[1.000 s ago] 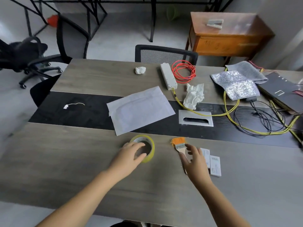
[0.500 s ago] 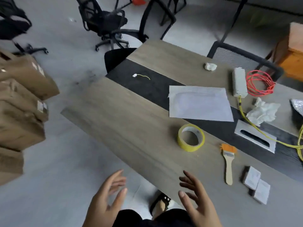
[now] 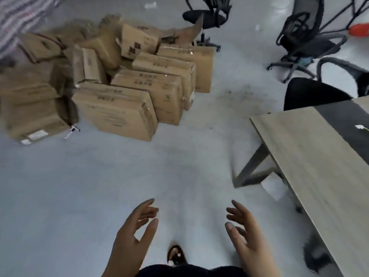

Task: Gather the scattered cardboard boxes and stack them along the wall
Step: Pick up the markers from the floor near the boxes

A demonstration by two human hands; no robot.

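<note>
Several brown cardboard boxes lie in a loose heap on the grey floor at the upper left. The nearest flat box [image 3: 117, 113] lies at the front of the heap, with another flat box [image 3: 151, 92] behind it and a box with white labels [image 3: 34, 118] at the far left. Smaller boxes [image 3: 137, 42] are tumbled at the back. My left hand [image 3: 132, 238] and my right hand [image 3: 245, 238] hang at the bottom of the view, fingers relaxed and spread, holding nothing, well short of the boxes.
The wooden table [image 3: 311, 152] stands at the right, its corner toward the boxes. Black office chairs [image 3: 305, 39] stand behind it, another chair [image 3: 205, 15] behind the heap. A small white tool [image 3: 71, 131] lies by the left box. Bare floor separates me from the heap.
The view has swung left from the table to the box heap on the floor. Both hands left the tape roll and brush and now hang empty in front of me.
</note>
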